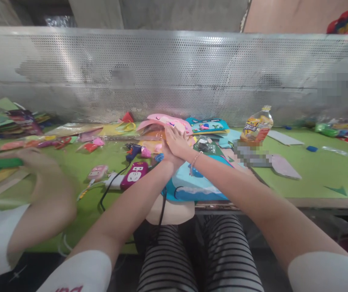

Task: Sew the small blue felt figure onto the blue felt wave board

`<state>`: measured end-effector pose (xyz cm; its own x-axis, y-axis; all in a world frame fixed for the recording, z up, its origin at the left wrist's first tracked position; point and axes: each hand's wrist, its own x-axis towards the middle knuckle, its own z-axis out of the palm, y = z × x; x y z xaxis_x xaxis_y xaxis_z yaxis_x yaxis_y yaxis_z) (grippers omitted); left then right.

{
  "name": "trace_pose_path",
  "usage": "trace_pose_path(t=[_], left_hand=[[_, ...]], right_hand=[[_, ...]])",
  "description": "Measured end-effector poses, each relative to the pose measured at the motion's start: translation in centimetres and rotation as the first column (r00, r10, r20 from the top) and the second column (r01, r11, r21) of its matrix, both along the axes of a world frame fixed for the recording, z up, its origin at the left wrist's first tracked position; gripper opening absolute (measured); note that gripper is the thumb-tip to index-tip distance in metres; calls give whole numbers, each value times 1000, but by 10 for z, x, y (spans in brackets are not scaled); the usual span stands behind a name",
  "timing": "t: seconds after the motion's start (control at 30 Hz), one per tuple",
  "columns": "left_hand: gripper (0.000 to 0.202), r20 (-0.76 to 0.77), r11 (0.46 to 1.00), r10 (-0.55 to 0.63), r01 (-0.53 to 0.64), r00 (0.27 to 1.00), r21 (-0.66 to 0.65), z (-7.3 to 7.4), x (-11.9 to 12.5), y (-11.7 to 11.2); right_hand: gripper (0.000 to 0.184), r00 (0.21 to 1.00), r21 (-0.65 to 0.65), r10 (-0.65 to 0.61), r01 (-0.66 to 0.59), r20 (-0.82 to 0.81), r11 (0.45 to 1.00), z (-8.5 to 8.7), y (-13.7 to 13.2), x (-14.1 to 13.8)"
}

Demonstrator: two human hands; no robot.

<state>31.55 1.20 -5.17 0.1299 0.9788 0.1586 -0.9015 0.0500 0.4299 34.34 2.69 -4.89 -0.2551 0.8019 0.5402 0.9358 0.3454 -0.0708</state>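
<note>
Over the middle of the bench my right hand [178, 142] lies across my left hand [170, 155], and the two touch. The fingers of my right hand are stretched out; a thin bracelet [195, 159] circles that wrist. Most of my left hand's fingers are hidden behind the right, and so is anything between the palms. Just beyond the hands is a pink foam craft piece [174, 121] with a drawn face, beside a blue decorated foam piece [208, 126]. Below the hands lies a light-blue foam sheet [198, 187]. A blue glue gun [134, 151] lies to the left.
A purple power bank [134, 175] and a pink case [97, 173] with cables lie left on the green bench [323, 170]. At far left is another person's blurred arm [46, 202]. A bottle of yellow liquid [256, 127] stands right. A perforated metal screen [162, 73] lines the back.
</note>
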Motion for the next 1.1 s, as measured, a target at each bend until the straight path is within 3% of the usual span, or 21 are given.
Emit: trace_pose_path(t=[0.07,0.13,0.23,0.33,0.57,0.8,0.9,1.0,1.1], left_hand=[[68,56,999,-33,31,998,42,1,1,-2],[72,58,990,-137,134,989,53,0,2,-3],[71,74,968,-252,250,965,38,-3,1,-1],[70,86,959,-285,283,955,32,-5,-1,3],[58,75,999,-30,27,997,44,-6,3,2],[60,65,975,-222,222,973,7,-2,2,2],[56,58,988,-152,152,987,-6,-5,-2,8],[49,46,997,-42,39,998,72,-8,-2,11],[47,47,995,-29,24,998,99,-7,2,7]], right_hand=[[52,999,-10,22,-22,42,1000,4,11,11],[51,998,-39,8,-6,59,999,10,25,25],[53,993,-64,-110,108,-31,992,14,42,39],[54,985,-62,-156,152,-71,986,12,40,38],[58,999,-19,-33,33,-12,999,0,4,8],[56,997,-103,-75,78,32,992,17,26,29],[57,999,-77,-43,45,19,996,11,20,19],[57,1000,-19,-8,8,8,1000,-1,10,5],[57,999,1,14,-14,43,1000,-3,11,7]])
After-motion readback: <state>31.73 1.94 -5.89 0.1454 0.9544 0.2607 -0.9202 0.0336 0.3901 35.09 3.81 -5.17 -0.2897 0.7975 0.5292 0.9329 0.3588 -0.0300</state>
